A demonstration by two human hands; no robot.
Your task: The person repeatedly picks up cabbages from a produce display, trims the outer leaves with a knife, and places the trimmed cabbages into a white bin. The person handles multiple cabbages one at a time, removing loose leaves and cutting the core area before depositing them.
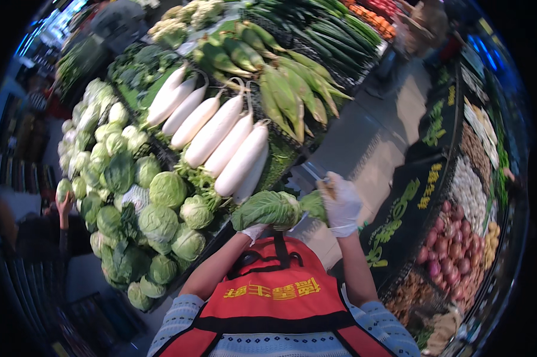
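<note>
A green leafy cabbage [268, 209] rests on my left hand [254, 233] in front of my red apron. That hand wears a thin translucent glove, and its fingers are hidden beneath the leaves. My right hand [341, 207], in a similar glove, is closed around the brown handle of a knife [329, 188]. The knife's pale blade points up and to the left, beyond the cabbage. Between the cabbage and my right hand hangs a loose-looking green leaf [314, 206]; whether it is still attached cannot be told.
Round cabbages [159, 223] are heaped at left, beside white radishes [215, 131] and corn [291, 89]. A tiled aisle [366, 129] separates this display from another with red onions [453, 245] and garlic [469, 185]. At far left, another person's hand [64, 203] holds a vegetable.
</note>
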